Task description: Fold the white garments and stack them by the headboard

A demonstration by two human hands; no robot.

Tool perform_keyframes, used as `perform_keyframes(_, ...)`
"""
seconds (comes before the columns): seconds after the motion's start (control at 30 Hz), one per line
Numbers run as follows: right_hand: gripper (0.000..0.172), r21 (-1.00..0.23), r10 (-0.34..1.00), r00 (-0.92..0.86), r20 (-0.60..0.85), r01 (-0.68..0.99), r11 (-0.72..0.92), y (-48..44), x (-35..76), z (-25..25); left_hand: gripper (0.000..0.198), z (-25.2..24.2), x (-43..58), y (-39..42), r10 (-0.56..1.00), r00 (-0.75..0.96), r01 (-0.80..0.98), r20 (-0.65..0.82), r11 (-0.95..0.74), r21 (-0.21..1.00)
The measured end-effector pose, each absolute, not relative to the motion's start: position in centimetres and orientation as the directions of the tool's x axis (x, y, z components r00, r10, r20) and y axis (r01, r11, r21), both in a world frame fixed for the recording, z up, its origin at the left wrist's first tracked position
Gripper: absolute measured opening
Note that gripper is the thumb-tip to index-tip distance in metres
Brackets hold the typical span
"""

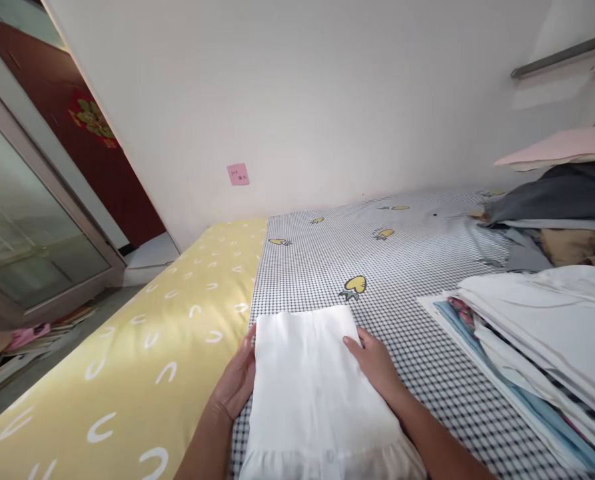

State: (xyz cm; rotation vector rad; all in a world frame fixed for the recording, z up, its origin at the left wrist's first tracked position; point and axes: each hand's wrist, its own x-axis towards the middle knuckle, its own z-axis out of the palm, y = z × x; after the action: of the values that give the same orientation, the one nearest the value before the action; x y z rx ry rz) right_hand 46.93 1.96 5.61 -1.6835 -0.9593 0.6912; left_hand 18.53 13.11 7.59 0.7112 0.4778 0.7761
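A folded white shirt [312, 373] with a button placket down its middle and a gathered lower part lies in front of me on the checked sheet. My left hand [238, 377] holds its left edge, with the fingers partly hidden behind the cloth. At the upper right edge, my right hand [374, 360] pinches the shirt, thumb on top and the other fingers mostly out of sight beneath. The near end of the shirt runs out of the bottom of the view.
The bed has a black-and-white checked sheet [322, 260] and a yellow part [127, 360] at left. A stack of folded clothes [542, 320] lies at right, with a darker clothes pile [567, 193] behind it. A white wall [317, 100] rises beyond; a glass door [32, 207] stands left.
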Motion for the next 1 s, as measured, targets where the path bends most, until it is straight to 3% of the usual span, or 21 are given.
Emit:
perform_keyframes(0.23, 0.045, -0.987, 0.855, 0.518, 0.007, 0.141, -0.078, 1.9, 47.3, 4.5, 0.067, 7.6, 18.7, 13.2, 0.774, 0.611, -0.478, -0.164, 0.526, 0.703)
perform_keyframes(0.33, 0.054, -0.954, 0.806, 0.588, 0.069, 0.275, -0.119, 1.5, 47.7, 5.6, 0.067, 7.2, 18.6, 13.3, 0.768, 0.624, -0.49, -0.144, 0.528, 0.694)
perform_keyframes(0.43, 0.056, -0.76, 0.725, 0.575, 0.379, 0.64, -0.111, 0.6, 46.8, 8.4, 0.066, 7.1, 18.6, 13.4, 0.77, 0.623, -0.498, -0.135, 0.524, 0.691)
perform_keyframes(0.5, 0.05, -0.551, 0.685, 0.439, 0.582, 0.832, -0.064, -0.1, 45.0, 10.5, 0.066, 7.1, 18.7, 13.3, 0.776, 0.616, -0.497, -0.138, 0.519, 0.695)
perform_keyframes(0.57, 0.046, -0.373, 0.693, 0.284, 0.662, 0.927, -0.023, -0.6, 42.6, 11.6, 0.067, 7.1, 18.8, 13.3, 0.779, 0.61, -0.495, -0.143, 0.516, 0.699)
perform_keyframes(0.67, 0.048, -0.2, 0.829, 0.105, 0.549, 0.98, 0.009, -0.3, 39.6, 10.5, 0.068, 7.1, 18.9, 13.2, 0.776, 0.615, -0.497, -0.139, 0.518, 0.696)
perform_keyframes(0.83, 0.052, -0.18, 0.986, 0.129, 0.107, 0.978, -0.108, 1.6, 38.9, 5.6, 0.069, 6.8, 18.8, 13.3, 0.758, 0.637, -0.485, -0.139, 0.534, 0.692)
perform_keyframes(1.0, 0.052, -0.188, 0.989, 0.121, 0.085, 0.977, -0.104, 1.8, 39.7, 4.8, 0.065, 6.7, 18.9, 13.3, 0.754, 0.645, -0.487, -0.123, 0.53, 0.694)
